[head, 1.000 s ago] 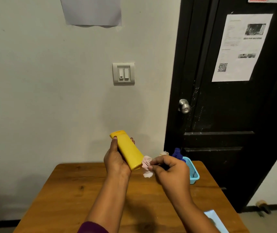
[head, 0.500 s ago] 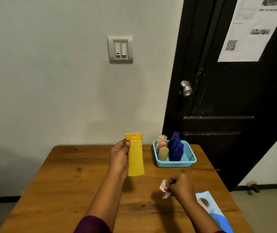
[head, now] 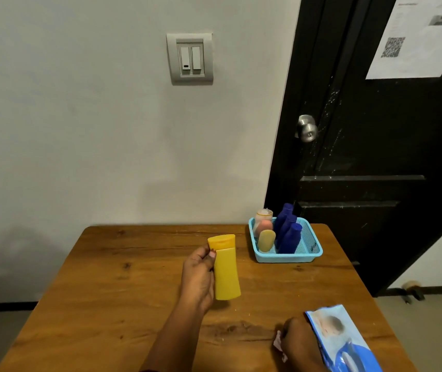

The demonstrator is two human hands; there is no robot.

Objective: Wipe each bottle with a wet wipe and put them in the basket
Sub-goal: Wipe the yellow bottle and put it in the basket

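Observation:
My left hand [head: 197, 277] grips a yellow bottle [head: 225, 268], upright with its cap up, above the middle of the wooden table [head: 107, 291]. Low at the table's near right, my right hand [head: 299, 345] is closed on a crumpled pinkish wet wipe [head: 278, 346], right beside the blue wipes packet [head: 340, 342]. A light blue basket [head: 289, 257] at the table's far right corner holds three dark blue bottles [head: 288, 232], a small tan bottle [head: 266, 240] and a peach-coloured one [head: 262, 224].
A pale wall with a light switch [head: 189, 59] stands behind the table. A black door [head: 375, 130] with a metal knob [head: 306, 128] and a taped paper sheet is to the right, close behind the basket.
My right hand has dropped away from the bottle with the wipe, down to the table beside the wipes packet. The left hand has turned the yellow bottle upright. The view tilted down.

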